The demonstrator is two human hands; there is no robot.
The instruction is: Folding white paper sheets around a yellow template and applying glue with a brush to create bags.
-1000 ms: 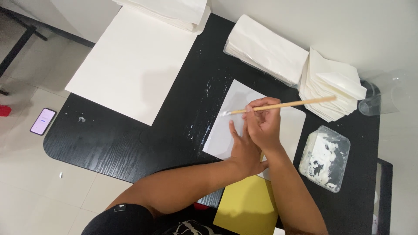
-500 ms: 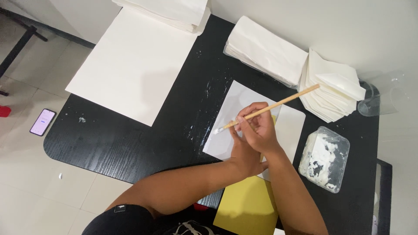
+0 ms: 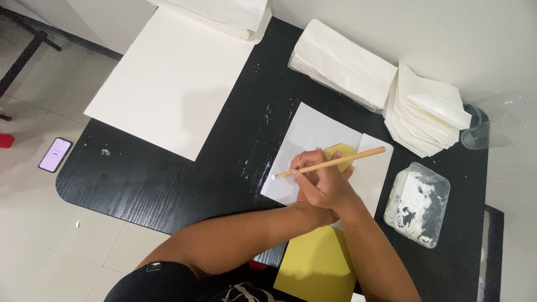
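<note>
My right hand grips a thin wooden brush stick. The stick's tip touches the left edge of a white sheet on the black table. Just beyond my fingers, under the stick, a small yellow paper piece shows on the sheet. My left hand lies beneath and beside the right hand on the sheet, mostly covered, so its fingers cannot be made out.
A clear tub of white paste stands right of the sheet. Behind it are stacks of folded white paper, a clear plastic cup and a large white board. A yellow sheet is near me. A phone lies on the floor.
The stick has tilted down and its tip has slid left to the sheet's edge. My hands have shifted slightly toward me, uncovering the yellow piece.
</note>
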